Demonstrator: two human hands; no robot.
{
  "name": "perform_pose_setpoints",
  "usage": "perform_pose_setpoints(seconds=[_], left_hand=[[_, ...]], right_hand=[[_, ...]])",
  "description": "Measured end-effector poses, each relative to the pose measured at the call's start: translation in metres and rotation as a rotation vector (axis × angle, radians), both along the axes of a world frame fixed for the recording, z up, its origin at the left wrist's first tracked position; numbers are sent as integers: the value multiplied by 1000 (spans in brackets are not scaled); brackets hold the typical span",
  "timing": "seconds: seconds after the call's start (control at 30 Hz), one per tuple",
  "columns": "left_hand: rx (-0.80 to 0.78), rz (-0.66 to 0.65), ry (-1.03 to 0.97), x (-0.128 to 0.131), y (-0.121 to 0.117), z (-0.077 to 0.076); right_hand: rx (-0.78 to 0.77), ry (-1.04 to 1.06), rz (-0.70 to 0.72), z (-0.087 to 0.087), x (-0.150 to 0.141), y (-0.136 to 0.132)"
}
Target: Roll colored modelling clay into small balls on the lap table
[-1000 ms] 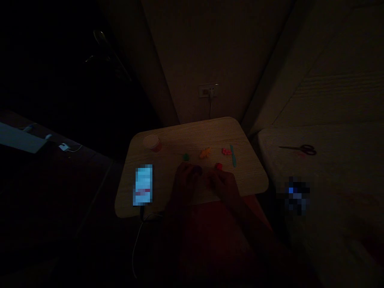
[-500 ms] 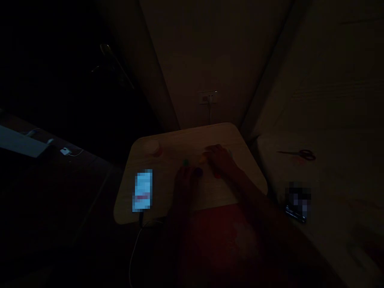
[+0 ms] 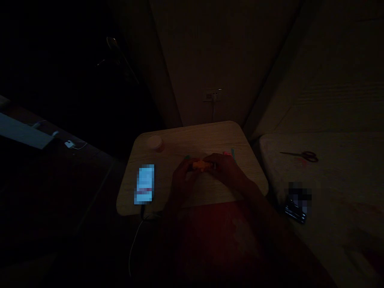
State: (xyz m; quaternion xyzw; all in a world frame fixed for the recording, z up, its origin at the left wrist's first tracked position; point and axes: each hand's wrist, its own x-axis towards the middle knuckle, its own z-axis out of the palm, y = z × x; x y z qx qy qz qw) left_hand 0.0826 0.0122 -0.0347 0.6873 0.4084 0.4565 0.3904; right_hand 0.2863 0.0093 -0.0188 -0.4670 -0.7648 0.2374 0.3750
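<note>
Orange and knobbly, a piece is held between left hand and right hand over the surface, seemingly being positioned, with gentle pressure called for next.

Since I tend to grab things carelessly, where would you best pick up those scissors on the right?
Probably by the looped handles of the scissors, coming from the picture's right: they lie with the handles to that side and the slim blades pointing left, so this approach avoids the tip.

No lettering is legible (phone screen pixelated).
</note>
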Motion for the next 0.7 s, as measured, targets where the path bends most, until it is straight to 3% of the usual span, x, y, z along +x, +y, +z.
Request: perform_pose_setpoints(seconds=[0.27, 0.43, 0.63, 0.7], left_hand=[[-125, 47, -127, -8, -3, 12], [-4, 252, -54, -38, 6, 33], [199, 547, 257, -105, 55, 75], [275, 522, 439, -121, 78, 82]], right_hand=[[-24, 177, -54, -6, -17, -5], [-41, 218, -57, -9, -16, -8], [25, 131, -80, -10, -8, -15], [43, 96, -72, -9, -7, -15]])
